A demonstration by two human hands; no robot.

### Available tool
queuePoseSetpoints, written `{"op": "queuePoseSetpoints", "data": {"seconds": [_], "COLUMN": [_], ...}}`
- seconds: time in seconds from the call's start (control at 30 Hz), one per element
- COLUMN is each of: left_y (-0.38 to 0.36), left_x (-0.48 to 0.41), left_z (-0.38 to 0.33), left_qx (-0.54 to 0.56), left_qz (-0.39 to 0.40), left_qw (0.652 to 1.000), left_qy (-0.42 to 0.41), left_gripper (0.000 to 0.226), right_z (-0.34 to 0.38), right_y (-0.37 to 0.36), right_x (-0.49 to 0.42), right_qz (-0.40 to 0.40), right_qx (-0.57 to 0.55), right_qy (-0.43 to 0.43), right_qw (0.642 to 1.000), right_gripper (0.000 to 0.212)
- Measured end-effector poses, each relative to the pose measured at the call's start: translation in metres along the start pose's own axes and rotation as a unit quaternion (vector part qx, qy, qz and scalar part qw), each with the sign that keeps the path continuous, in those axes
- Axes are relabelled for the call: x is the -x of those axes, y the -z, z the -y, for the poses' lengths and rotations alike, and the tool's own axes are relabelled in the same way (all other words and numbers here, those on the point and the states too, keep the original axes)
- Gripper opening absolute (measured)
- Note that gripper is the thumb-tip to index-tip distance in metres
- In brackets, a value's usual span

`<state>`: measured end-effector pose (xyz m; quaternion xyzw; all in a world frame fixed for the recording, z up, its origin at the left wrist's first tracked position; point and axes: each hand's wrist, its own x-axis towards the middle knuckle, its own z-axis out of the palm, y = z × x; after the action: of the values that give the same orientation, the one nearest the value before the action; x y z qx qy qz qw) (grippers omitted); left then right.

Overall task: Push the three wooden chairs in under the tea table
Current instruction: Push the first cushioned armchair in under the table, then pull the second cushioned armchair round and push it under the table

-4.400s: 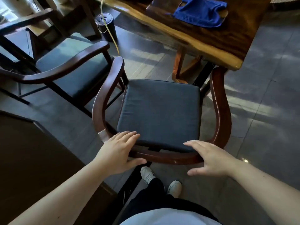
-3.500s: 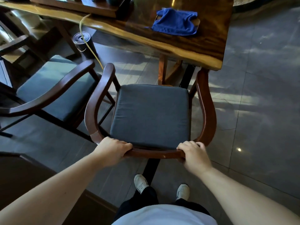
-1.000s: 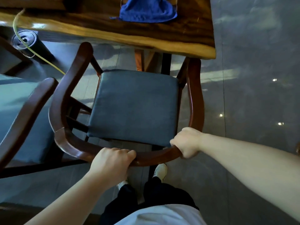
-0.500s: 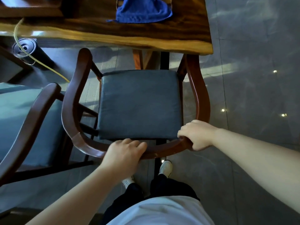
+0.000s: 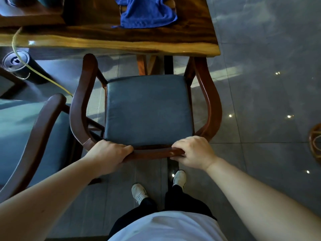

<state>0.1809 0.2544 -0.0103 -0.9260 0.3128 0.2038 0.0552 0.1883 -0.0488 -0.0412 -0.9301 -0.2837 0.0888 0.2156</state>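
Observation:
A wooden armchair with a dark grey seat cushion stands in front of me, facing the tea table. Its right armrest tip lies under the table's near edge; the left tip stops just short of it. My left hand grips the curved back rail on its left part. My right hand grips the same rail on its right part. A second wooden chair with a similar cushion stands at my left, close beside the first one. No third chair is in view.
A blue cloth lies on the table top. A black cylindrical container with a yellow hose stands on the floor at the left. My feet are just behind the chair. Grey tiled floor spreads to the right, with a round wooden object at the edge.
The chair has slid toward the table and turned square to it, its right armrest tip now under the edge. Both hands shifted along the back rail toward its middle.

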Motion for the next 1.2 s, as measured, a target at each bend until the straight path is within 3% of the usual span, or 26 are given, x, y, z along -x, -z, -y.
{"op": "queuePoseSetpoints", "data": {"seconds": [0.13, 0.33, 0.4, 0.5, 0.6, 0.8, 1.2], "left_y": [0.01, 0.007, 0.005, 0.003, 0.0, -0.002, -0.044], "left_x": [0.001, 0.002, 0.005, 0.019, 0.043, 0.105, 0.246], "left_z": [0.025, 0.034, 0.031, 0.03, 0.038, 0.054, 0.062], "left_qx": [-0.007, 0.008, 0.031, 0.114, 0.097, 0.11, 0.07], "left_qz": [0.033, 0.022, 0.015, -0.057, -0.136, -0.155, -0.031], "left_qw": [0.999, 0.999, 0.998, 0.989, 0.982, 0.961, 0.887], "left_qy": [0.024, 0.037, 0.048, 0.069, 0.09, 0.202, 0.455], "left_gripper": [0.029, 0.024, 0.025, 0.048, 0.072, 0.082, 0.084], "right_z": [0.016, 0.026, 0.032, 0.044, 0.07, 0.134, 0.223], "right_y": [-0.002, 0.001, 0.008, 0.017, 0.021, 0.006, -0.053], "right_x": [-0.018, -0.027, -0.029, -0.036, -0.053, -0.107, -0.21], "right_qz": [0.015, 0.068, 0.109, 0.153, 0.144, 0.124, 0.184], "right_qx": [-0.003, 0.004, 0.014, 0.076, 0.104, 0.128, 0.13], "right_qy": [-0.011, -0.036, -0.055, -0.054, -0.005, 0.115, 0.362], "right_qw": [1.0, 0.997, 0.992, 0.984, 0.984, 0.977, 0.904], "right_gripper": [0.034, 0.026, 0.034, 0.064, 0.078, 0.091, 0.096]}}
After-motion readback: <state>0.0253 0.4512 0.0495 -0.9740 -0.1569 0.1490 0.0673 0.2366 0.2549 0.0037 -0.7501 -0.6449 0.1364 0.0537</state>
